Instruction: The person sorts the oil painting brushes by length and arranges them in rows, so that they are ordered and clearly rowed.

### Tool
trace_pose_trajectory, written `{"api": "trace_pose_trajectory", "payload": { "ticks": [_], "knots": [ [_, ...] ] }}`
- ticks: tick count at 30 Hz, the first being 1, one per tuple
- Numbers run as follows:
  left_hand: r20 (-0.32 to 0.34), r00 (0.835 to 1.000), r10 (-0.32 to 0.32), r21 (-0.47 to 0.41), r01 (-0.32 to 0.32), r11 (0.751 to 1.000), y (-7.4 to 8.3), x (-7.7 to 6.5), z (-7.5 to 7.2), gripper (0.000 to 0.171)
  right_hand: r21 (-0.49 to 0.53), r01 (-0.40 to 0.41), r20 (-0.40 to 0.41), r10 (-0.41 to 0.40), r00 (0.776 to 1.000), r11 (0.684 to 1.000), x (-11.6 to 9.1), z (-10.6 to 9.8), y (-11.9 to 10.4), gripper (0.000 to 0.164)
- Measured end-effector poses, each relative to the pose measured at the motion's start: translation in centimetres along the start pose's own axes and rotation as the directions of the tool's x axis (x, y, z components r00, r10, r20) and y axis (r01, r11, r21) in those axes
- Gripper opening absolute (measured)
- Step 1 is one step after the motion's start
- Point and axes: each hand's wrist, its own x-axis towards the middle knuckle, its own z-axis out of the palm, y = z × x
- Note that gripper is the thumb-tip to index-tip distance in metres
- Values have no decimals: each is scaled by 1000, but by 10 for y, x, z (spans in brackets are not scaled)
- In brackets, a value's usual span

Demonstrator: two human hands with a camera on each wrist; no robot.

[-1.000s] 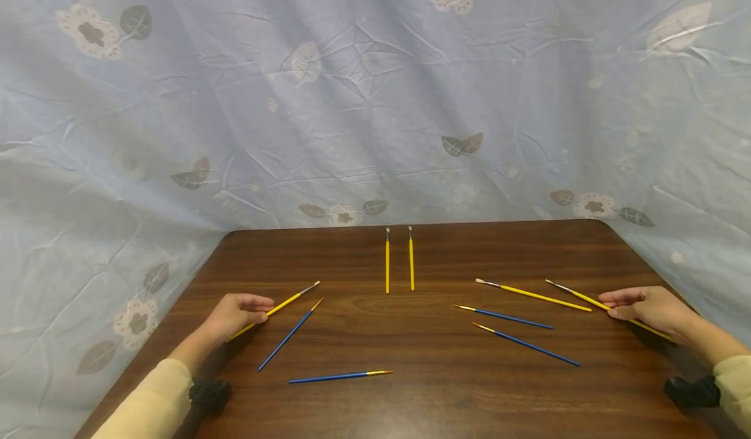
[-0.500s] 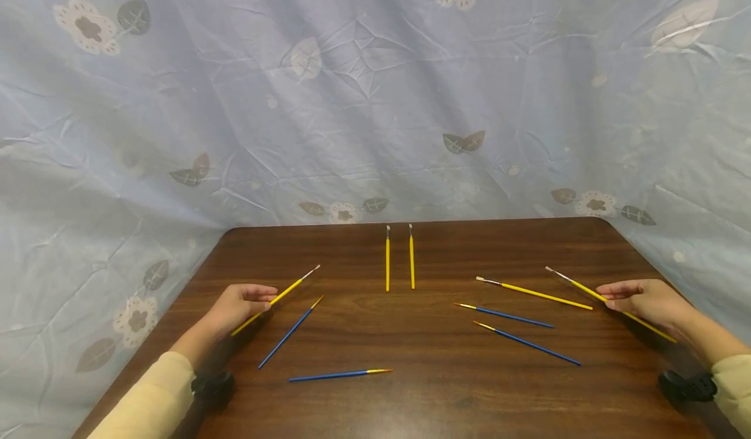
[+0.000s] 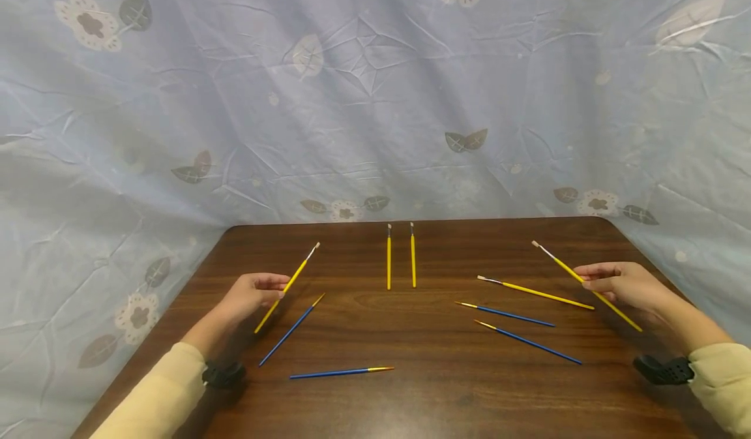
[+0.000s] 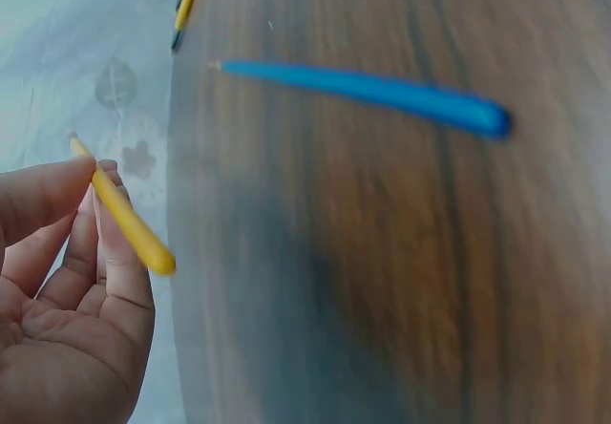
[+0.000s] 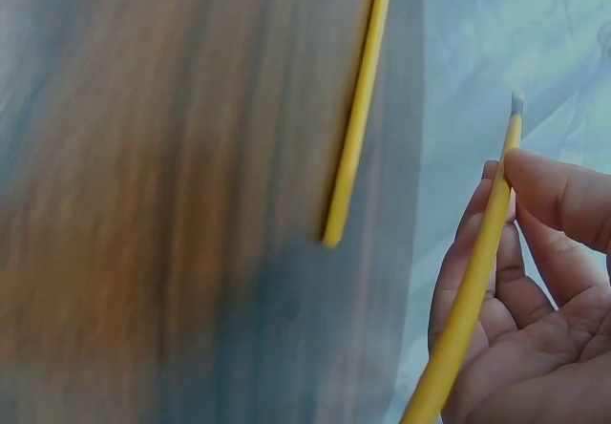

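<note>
A: What's the big picture?

B: A patterned cloth hangs behind a dark wood-grain bench. A person works there with both arms out.

A: And the hands?

B: The left hand pinches one yellow brush, thumb and fingertips meeting across the handle with no other gap. The right hand grips a second yellow brush the same way.

A: Where are those brushes?

B: Near opposite ends of the bench and, I judge, above it. Both slant, bristles inward and away from the person.

A: How would you handle them well?

B: With a light, firm pinch, turning each wrist gradually, since thin round handles probably roll. I'd match the pace of both sides. Mind the trailing ends: a blue brush lies near the left one, a loose yellow brush near the right. Low travel could knock either.

A: The smallest detail?

B: The pale bristle tips, which touch nothing. Lowering the handle level should spare them from bending.
</note>
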Motion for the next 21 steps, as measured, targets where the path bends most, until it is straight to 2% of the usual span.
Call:
{"api": "trace_pose_trajectory", "payload": {
  "ticks": [6,10,21],
  "knots": [
    [23,999,28,-81,-26,996,12,8,11,36,38,37,7,-38,999,999,6,10,-18,57],
    [34,999,26,-118,-21,993,18,12,20,35,124,42,29,-46,999,991,13,20,-29,58],
    [28,999,-39,-194,44,980,37,21,48,37,257,24,109,-54,993,966,34,47,-58,57]
  ]
}}
